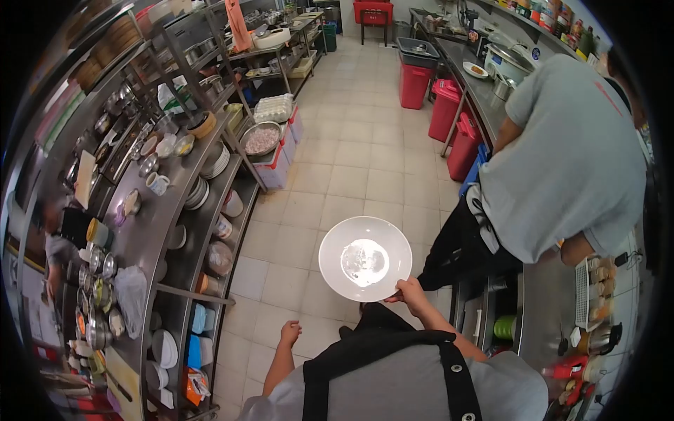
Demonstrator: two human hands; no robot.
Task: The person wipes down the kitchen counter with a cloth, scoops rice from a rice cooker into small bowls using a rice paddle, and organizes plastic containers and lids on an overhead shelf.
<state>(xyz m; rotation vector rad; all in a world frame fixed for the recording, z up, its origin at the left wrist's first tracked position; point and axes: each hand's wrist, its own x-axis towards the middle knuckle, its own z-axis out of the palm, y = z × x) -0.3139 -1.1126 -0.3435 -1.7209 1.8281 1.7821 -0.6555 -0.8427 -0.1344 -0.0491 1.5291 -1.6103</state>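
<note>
A round white plate (351, 245), with light glaring off its middle, is gripped at its lower right rim by my right hand (409, 293). It hangs over the tiled floor in front of my body, its upper face toward the camera. Lower and to the left, my left hand (291, 331) has its fingers curled in and touches nothing; nothing shows in it. The steel shelf unit on the left is the nearest furniture to that hand.
On the left, a steel counter (156, 210) carries bowls, a mug and a plastic bag, with stacked plates below. A person in a grey shirt (569, 154) stands close on the right at another counter (554, 302). Red bins (444, 109) line the right side of the tiled aisle (351, 154).
</note>
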